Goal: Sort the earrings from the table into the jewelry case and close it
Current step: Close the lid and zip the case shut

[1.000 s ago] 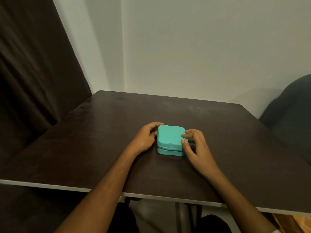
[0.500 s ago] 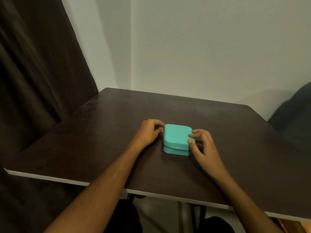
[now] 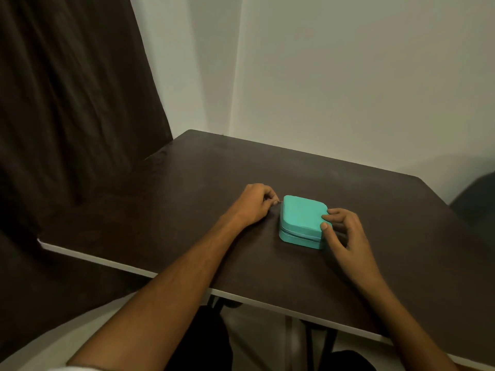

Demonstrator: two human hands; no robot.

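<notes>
A teal jewelry case (image 3: 301, 215) lies with its lid down on the dark table (image 3: 187, 210). My left hand (image 3: 255, 203) is at the case's left side, its fingers pinched on a small metal zipper pull (image 3: 278, 202). My right hand (image 3: 345, 236) rests at the case's right front corner, with the thumb and a fingertip pressed on the lid and side. No earrings show on the table.
The table has a white front edge (image 3: 128, 266). A dark curtain (image 3: 67, 103) hangs at the left, and pale walls stand behind. A dark rounded chair back (image 3: 479, 199) sits at the far right.
My left hand's fingers have closed from resting on the case's left corner to a pinch on the zipper pull. The view has turned to the left. The right hand stays on the case.
</notes>
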